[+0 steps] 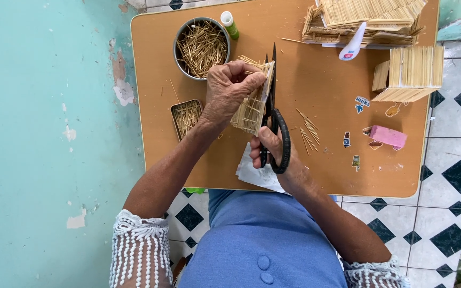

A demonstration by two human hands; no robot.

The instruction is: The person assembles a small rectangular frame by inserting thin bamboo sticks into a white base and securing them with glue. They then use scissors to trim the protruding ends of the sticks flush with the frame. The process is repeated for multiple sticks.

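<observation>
Over the brown table (326, 176), the left hand (229, 90) has its fingers clamped around one small panel of glued sticks (251, 109). The right hand (273, 152) grips one pair of black scissors (274, 114), blades upright against the panel's edge. Two containers of loose sticks sit nearby (one round bowl (201, 48), one rectangular tin (186, 116)).

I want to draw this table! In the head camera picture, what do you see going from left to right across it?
Small rectangular tin of sticks → round tin of sticks → left hand holding a stick panel → black scissors in the right hand → loose sticks → pink block → little stick house.
</observation>
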